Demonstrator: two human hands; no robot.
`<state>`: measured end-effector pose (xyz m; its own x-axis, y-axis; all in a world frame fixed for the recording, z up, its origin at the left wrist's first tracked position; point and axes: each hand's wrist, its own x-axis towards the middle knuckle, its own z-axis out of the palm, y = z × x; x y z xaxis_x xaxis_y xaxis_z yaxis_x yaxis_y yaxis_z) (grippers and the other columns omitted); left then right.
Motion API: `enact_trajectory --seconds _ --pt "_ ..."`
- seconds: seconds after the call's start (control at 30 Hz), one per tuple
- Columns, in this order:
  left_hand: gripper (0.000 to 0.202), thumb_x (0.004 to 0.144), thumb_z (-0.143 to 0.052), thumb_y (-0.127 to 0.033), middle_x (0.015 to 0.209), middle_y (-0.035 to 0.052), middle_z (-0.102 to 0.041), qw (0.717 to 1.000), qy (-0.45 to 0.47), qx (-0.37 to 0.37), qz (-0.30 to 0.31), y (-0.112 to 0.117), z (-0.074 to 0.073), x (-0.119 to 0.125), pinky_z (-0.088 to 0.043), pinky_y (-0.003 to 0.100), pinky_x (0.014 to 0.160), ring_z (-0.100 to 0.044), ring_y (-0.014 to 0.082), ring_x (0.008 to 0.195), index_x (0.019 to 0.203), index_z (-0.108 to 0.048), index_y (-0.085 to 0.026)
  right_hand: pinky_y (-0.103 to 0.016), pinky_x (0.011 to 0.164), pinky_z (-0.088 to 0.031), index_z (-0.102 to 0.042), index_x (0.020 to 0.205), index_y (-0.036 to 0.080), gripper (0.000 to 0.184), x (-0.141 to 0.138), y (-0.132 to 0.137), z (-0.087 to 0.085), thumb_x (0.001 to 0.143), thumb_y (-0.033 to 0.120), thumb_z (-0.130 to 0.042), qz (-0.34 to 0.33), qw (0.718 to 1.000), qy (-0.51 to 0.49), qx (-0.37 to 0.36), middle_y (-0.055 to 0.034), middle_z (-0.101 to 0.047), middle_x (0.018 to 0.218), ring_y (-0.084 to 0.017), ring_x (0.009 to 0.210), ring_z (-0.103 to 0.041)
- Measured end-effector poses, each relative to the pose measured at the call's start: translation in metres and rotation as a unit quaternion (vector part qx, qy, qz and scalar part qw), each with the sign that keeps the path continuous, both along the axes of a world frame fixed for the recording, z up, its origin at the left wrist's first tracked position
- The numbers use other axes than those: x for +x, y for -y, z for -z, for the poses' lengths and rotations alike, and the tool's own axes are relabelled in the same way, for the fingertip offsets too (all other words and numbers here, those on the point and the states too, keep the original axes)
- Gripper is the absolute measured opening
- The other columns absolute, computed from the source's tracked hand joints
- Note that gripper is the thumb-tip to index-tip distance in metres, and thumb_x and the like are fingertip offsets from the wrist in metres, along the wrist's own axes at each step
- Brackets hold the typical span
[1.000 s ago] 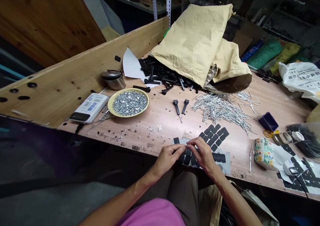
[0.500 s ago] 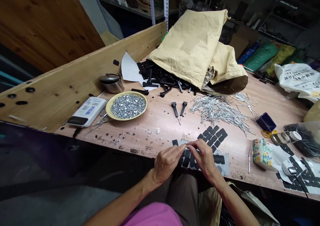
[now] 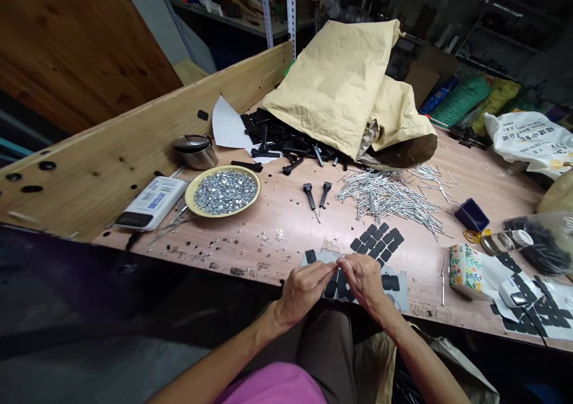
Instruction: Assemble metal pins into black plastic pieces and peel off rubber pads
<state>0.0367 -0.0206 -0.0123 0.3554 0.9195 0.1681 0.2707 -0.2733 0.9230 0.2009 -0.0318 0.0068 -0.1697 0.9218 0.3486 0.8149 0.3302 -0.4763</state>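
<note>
A worker's left hand (image 3: 307, 281) and right hand (image 3: 363, 275) meet at the near edge of the tabletop (image 3: 304, 231), above a grey sheet (image 3: 403, 299) laid with rounded black pads (image 3: 380, 240). The fingers of both hands are drawn in, tips pressed close; whether they pinch a small piece cannot be told, since the hands themselves hide the spot. Anything held there would be tiny, and a loose grip could drop it among the pads or over the near edge onto the worker's lap (image 3: 329, 338). A low wrist or dragging palm might also knock the black pads out of their rows. To the left, small metal pieces (image 3: 280, 234) lie scattered near a yellow bowl (image 3: 190, 198) heaped with more; a fallen part could be lost among them. On the far side of the hands, two black-handled tools (image 3: 308, 195) point metal tips nearward, where a hasty reach could scratch. Farther right, tangled metal rods (image 3: 389, 198) could roll if brushed.
</note>
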Motion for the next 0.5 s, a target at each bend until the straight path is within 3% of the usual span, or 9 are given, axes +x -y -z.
enact_trajectory --seconds 0.07,0.13,0.23,0.3,0.37,0.47,0.5 --pt "0.023 0.079 -0.058 -0.038 0.076 0.0067 -0.068 0.987 0.099 -0.124 -0.032 -0.004 -0.006 0.005 -0.048 0.026 0.066 -0.061 0.0175 0.071 0.083 -0.072 -0.02 -0.025 0.05 -0.033 -0.052 0.058 0.021 0.054 0.003 0.002 -0.003 0.095 0.05 -0.025 0.062 0.995 -0.067 -0.044 -0.0013 -0.052 0.052 -0.013 0.05 -0.047" --pt "0.026 0.071 -0.067 -0.041 0.082 0.0059 -0.067 0.942 0.208 -0.26 -0.047 -0.009 -0.011 0.012 -0.048 0.027 0.064 -0.06 0.0166 0.071 0.081 -0.07 -0.018 -0.024 0.05 -0.037 -0.055 0.063 0.021 0.05 0.004 0.004 -0.003 0.093 0.053 -0.032 0.107 0.975 -0.17 -0.095 -0.0011 -0.056 0.057 -0.013 0.053 -0.052" --pt "0.036 0.055 -0.079 -0.041 0.09 0.0061 -0.066 0.851 0.344 -0.393 -0.048 -0.013 -0.016 0.022 -0.048 0.025 0.068 -0.059 0.0155 0.078 0.079 -0.07 -0.016 -0.026 0.06 -0.047 -0.062 0.08 0.02 0.038 -0.005 0.008 0.006 0.083 0.056 -0.05 0.093 0.928 -0.331 -0.144 -0.0033 -0.065 0.075 -0.016 0.068 -0.061" --pt "0.041 0.048 -0.083 -0.038 0.091 0.0055 -0.066 0.815 0.384 -0.43 -0.055 -0.012 -0.017 0.029 -0.047 0.024 0.073 -0.059 0.0153 0.084 0.08 -0.071 -0.016 -0.028 0.068 -0.05 -0.063 0.084 0.02 0.036 -0.015 0.013 0.015 0.078 0.055 -0.058 0.067 0.896 -0.41 -0.158 -0.0039 -0.066 0.081 -0.018 0.076 -0.062" --pt "0.042 0.046 -0.084 -0.036 0.092 0.0057 -0.067 0.809 0.387 -0.437 -0.072 -0.009 -0.015 0.036 -0.046 0.023 0.075 -0.059 0.0151 0.087 0.081 -0.072 -0.016 -0.028 0.067 -0.05 -0.062 0.078 0.02 0.033 -0.025 0.017 0.023 0.076 0.053 -0.06 0.066 0.865 -0.465 -0.176 -0.0023 -0.064 0.075 -0.016 0.071 -0.06" --pt "0.04 0.049 -0.082 -0.04 0.102 0.0085 -0.066 0.826 0.356 -0.424 -0.102 -0.008 -0.009 0.047 -0.047 0.022 0.07 -0.06 0.0174 0.089 0.079 -0.072 -0.015 -0.025 0.053 -0.047 -0.06 0.075 0.019 0.034 -0.03 0.022 0.031 0.078 0.052 -0.058 0.103 0.821 -0.517 -0.218 0.0002 -0.058 0.064 -0.013 0.055 -0.054" --pt "0.04 0.05 -0.081 -0.041 0.104 0.0093 -0.065 0.835 0.345 -0.416 -0.107 -0.008 -0.007 0.05 -0.048 0.023 0.069 -0.06 0.0185 0.091 0.079 -0.072 -0.014 -0.025 0.048 -0.045 -0.061 0.077 0.018 0.034 -0.027 0.022 0.032 0.079 0.052 -0.057 0.118 0.819 -0.514 -0.225 0.0006 -0.057 0.063 -0.012 0.051 -0.052"
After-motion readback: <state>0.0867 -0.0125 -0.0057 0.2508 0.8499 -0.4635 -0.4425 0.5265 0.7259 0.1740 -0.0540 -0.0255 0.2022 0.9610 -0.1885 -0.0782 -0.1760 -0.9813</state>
